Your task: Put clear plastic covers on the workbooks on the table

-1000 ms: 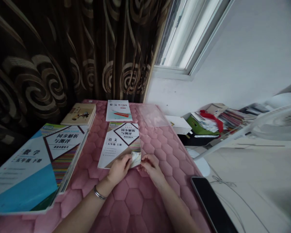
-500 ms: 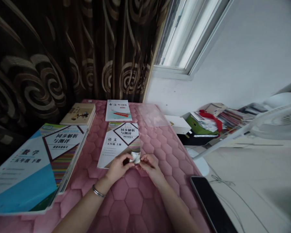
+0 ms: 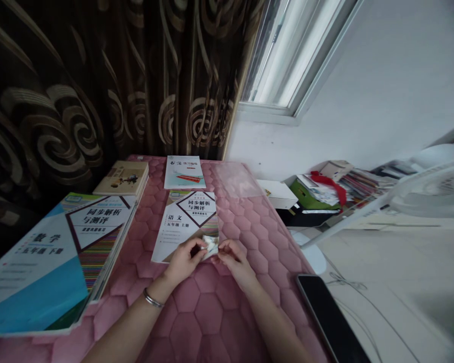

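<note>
Between my two hands is a small, whitish, crumpled piece [image 3: 211,246] that looks like paper or film, with darker marks on it. My left hand [image 3: 185,261], with a silver bangle at the wrist, pinches its left side between thumb and fingers. On the other side, my right hand [image 3: 232,259] pinches its right edge. Both hands are just above the lower right corner of a workbook [image 3: 189,217] with a diamond-framed title. Behind that lies a thinner white booklet [image 3: 184,172] with a red picture.
A stack of workbooks [image 3: 56,257] and a tan book [image 3: 121,177] lie to the left on the pink quilted table cover [image 3: 196,317]. A clear plastic sheet [image 3: 237,180] lies at the back. The phone [image 3: 329,317] rests at the right edge, beside a white fan [image 3: 431,186].
The whitish piece is a little more spread out and tilted between my fingers. Both hands have stayed in nearly the same place.
</note>
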The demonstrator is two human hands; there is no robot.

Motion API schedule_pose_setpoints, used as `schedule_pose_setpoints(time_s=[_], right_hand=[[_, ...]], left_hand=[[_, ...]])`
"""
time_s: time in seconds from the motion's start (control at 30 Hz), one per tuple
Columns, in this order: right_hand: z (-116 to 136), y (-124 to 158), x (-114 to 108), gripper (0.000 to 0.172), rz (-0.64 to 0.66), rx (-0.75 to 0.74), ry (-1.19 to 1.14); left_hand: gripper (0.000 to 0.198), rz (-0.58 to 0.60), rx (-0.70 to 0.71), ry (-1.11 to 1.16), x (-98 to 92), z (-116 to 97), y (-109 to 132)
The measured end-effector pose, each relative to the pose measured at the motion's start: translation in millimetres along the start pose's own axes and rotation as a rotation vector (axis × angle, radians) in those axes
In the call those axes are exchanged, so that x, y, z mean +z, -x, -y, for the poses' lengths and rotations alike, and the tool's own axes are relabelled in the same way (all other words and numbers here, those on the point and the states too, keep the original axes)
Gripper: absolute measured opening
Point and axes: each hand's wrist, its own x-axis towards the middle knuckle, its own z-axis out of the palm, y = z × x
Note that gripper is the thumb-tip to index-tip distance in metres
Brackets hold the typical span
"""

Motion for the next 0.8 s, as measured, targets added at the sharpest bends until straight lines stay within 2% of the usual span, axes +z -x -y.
schedule_pose_setpoints(time_s=[0.1, 0.2, 0.33, 0.4, 0.57, 0.67, 0.8], right_hand=[[1, 1, 1, 0.028, 0.012, -0.035, 0.019], [0, -1, 1, 0.026, 0.031, -0.110, 0.138], [-4, -8, 1, 0.030, -0.017, -0.243, 0.366], [-3, -12, 3, 0.034, -0.065, -0.275, 0.464], [3, -17, 7, 0.018, -0.138, -0.339, 0.607], [5, -18, 7, 0.009, -0.198, -0.367, 0.640], [4, -21, 6, 0.010, -0.215, -0.350, 0.649]], left_hand=[[0.009, 0.008, -0.003, 0.003, -0.6, -4, 0], [0.011, 0.008, 0.010, 0.012, -1.5, -7, 0], [0.038, 0.019, 0.046, 0.069, -1.9, -8, 1], [0.044, 0.038, 0.049, 0.084, -2.0, -8, 1], [0.010, 0.073, 0.022, -0.008, -1.6, -11, 1], [0.012, 0.047, 0.021, 0.018, -0.7, -12, -2], [0.013, 0.030, -0.024, -0.011, 0.5, -12, -3]])
